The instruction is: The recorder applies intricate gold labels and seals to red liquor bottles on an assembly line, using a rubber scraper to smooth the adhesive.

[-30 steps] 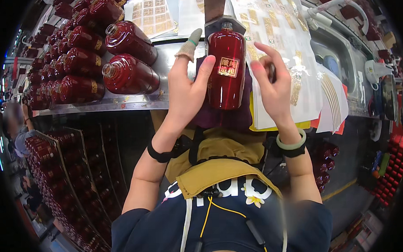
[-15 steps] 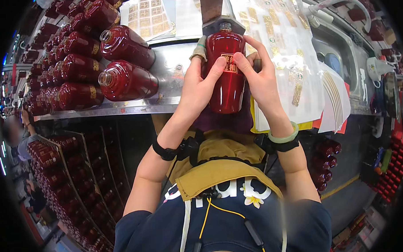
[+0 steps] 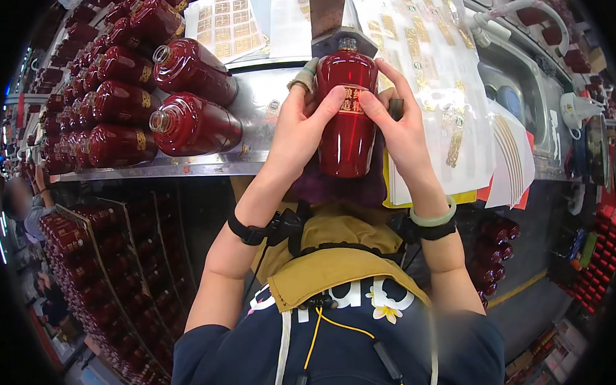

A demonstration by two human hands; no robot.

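A glossy dark-red glass bottle [image 3: 348, 147] with a clear neck lies between my hands, its neck pointing away from me. My left hand [image 3: 297, 126] grips its left side, with a beige cover on one fingertip. On the other side, my right hand [image 3: 406, 126] holds the bottle with the fingers along its edge. Both thumbs press on a gold-framed red label [image 3: 352, 100] on the bottle's front. A small dark piece [image 3: 395, 108] shows by the curled fingers of my right hand; its kind I cannot make out. Beneath the bottle's base is a dark purple cloth [image 3: 335, 191].
Rows of similar red bottles [image 3: 196, 125] stand on the metal table [image 3: 254, 120] at the left. Gold label sheets [image 3: 229, 25] lie at the back, more sheets [image 3: 454, 99] at the right. A metal bracket [image 3: 328, 15] rises beyond the bottle. Far right is a sink [image 3: 546, 103].
The bottle has shifted slightly right and turned a little, with both hands still around it. My thumbs stay on the label.
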